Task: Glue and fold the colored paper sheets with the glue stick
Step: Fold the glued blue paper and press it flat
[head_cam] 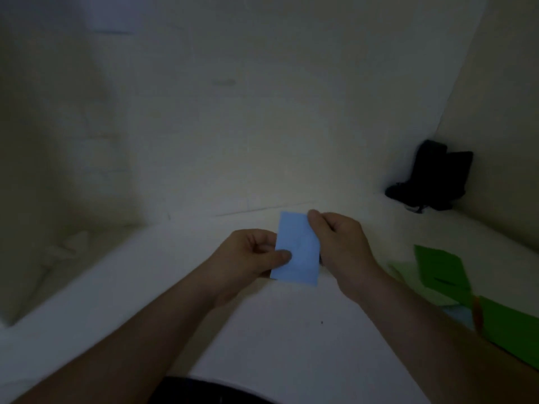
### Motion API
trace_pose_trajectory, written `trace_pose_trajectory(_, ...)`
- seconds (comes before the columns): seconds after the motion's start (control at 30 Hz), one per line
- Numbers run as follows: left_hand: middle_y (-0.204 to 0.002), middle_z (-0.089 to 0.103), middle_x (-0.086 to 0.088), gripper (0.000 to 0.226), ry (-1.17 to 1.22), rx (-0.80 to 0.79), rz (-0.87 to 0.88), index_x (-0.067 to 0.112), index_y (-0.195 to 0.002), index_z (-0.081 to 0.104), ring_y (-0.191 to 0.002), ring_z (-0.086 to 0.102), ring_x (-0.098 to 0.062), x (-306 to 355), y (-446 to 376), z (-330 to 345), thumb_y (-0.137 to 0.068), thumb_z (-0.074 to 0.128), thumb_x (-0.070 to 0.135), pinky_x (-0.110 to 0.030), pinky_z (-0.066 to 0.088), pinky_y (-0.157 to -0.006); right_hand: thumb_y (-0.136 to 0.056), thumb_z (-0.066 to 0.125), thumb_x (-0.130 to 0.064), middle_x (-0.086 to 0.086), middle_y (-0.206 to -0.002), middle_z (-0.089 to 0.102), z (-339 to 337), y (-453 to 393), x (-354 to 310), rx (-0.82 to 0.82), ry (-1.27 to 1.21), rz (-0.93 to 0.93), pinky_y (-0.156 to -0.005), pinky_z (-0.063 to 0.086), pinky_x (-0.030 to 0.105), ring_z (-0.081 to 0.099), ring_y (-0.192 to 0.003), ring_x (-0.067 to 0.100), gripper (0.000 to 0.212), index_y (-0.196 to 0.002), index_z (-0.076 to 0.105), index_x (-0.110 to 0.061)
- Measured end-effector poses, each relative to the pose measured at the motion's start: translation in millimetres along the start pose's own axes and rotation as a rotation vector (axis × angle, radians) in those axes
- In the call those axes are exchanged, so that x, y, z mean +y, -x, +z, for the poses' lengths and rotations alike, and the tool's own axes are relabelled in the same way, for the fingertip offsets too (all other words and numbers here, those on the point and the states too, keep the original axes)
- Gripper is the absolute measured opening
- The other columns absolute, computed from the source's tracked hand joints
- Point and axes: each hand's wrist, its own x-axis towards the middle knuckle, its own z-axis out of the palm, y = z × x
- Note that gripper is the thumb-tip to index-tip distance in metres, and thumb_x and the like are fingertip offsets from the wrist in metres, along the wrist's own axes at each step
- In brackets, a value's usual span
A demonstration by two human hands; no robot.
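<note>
blue paper [297, 249]: small folded-looking rectangle, I've got it held up between both hands just above the white table [262, 330], roughly centre of the view, tilted a bit
left hand [248, 255]: fingers curled, thumb pressed on the lower left edge of the blue paper, so it's pinching it
right hand [341, 240]: thumb and fingers pinching the upper right edge of the same sheet, rest of the fingers curled in behind
green paper [440, 268]: a few green sheets lying on the table off to my right, well apart from the blue one, some overlapping; a paler green one sits under the darker ones
another blue bit [458, 314]: peeking out between the green sheets, can't tell much more
glue stick: honestly can't pick it out, lighting is really dim
black thing [431, 176]: dark object in the far right corner against the wall, too murky to say what it is
</note>
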Motion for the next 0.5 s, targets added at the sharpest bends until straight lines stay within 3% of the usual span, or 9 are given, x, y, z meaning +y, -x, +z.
trace_pose_trajectory(0.07, -0.101, 0.077, -0.023, 0.017, 0.003, 0.133, 0.023, -0.001, -0.109, 0.073, -0.099, 0.074, -0.04, 1.9, 6.4, -20.9, -0.093, 0.071, 0.004, -0.045, 0.062, -0.089, -0.098, 0.061, -0.046, 0.022, -0.087, 0.067, 25.2, -0.7, -6.8, -0.093, -0.028, 0.032, -0.059, 0.046, 0.037, 0.061, -0.067, 0.022, 0.044, -0.089, 0.066, -0.003)
trace_pose_trajectory(0.17, -0.095, 0.075, -0.023, 0.024, 0.028, 0.362, 0.053, 0.005, -0.106, 0.059, -0.092, 0.075, -0.038, -1.9, 15.8, -59.4, -0.089, 0.077, 0.007, -0.054, 0.061, -0.089, -0.096, 0.065, -0.023, 0.009, -0.077, 0.069, 62.7, 2.1, -12.6, -0.25, -0.003, 0.077, -0.057, 0.047, 0.032, 0.061, -0.059, 0.016, 0.013, -0.087, 0.071, -0.015)
trace_pose_trajectory(0.27, -0.083, 0.068, -0.021, 0.036, -0.078, 0.512, 0.087, 0.013, -0.092, 0.043, -0.08, 0.068, -0.029, -12.2, 25.3, -95.6, -0.09, 0.079, 0.014, -0.059, 0.058, -0.084, -0.09, 0.065, -0.009, -0.001, -0.064, 0.067, 103.2, 0.2, -14.8, -0.298, 0.002, 0.101, -0.056, 0.047, 0.029, 0.061, -0.055, 0.011, 0.016, -0.079, 0.073, -0.018)
trace_pose_trajectory(0.33, -0.076, 0.065, -0.011, 0.031, -0.206, 0.568, 0.104, 0.009, -0.087, 0.049, -0.072, 0.066, -0.022, -17.1, 31.9, -115.3, -0.09, 0.079, 0.017, -0.055, 0.059, -0.076, -0.086, 0.069, -0.013, 0.001, -0.071, 0.071, 132.2, -4.9, -13.2, -0.306, 0.0, 0.11, -0.057, 0.05, 0.031, 0.064, -0.059, 0.013, 0.007, -0.085, 0.072, -0.019)
trace_pose_trajectory(0.4, -0.075, 0.067, -0.004, 0.027, -0.274, 0.634, 0.102, 0.005, -0.089, 0.057, -0.067, 0.066, -0.017, -18.9, 36.8, -135.1, -0.088, 0.081, 0.017, -0.05, 0.06, -0.073, -0.079, 0.073, -0.023, 0.003, -0.079, 0.074, 158.6, -10.4, -9.9, -0.291, 0.027, 0.099, -0.06, 0.053, 0.035, 0.068, -0.064, 0.017, 0.018, -0.095, 0.065, -0.027)
trace_pose_trajectory(0.5, -0.088, 0.076, -0.005, 0.027, -0.322, 0.665, 0.026, 0.015, -0.104, 0.067, -0.072, 0.074, -0.015, -19.6, 41.1, -165.9, -0.084, 0.084, 0.012, -0.041, 0.06, -0.072, -0.082, 0.075, -0.027, -0.001, -0.082, 0.072, 187.4, -15.9, -7.9, -0.287, 0.186, 0.01, -0.06, 0.046, 0.026, 0.066, -0.072, 0.018, 0.026, -0.1, 0.056, -0.029)
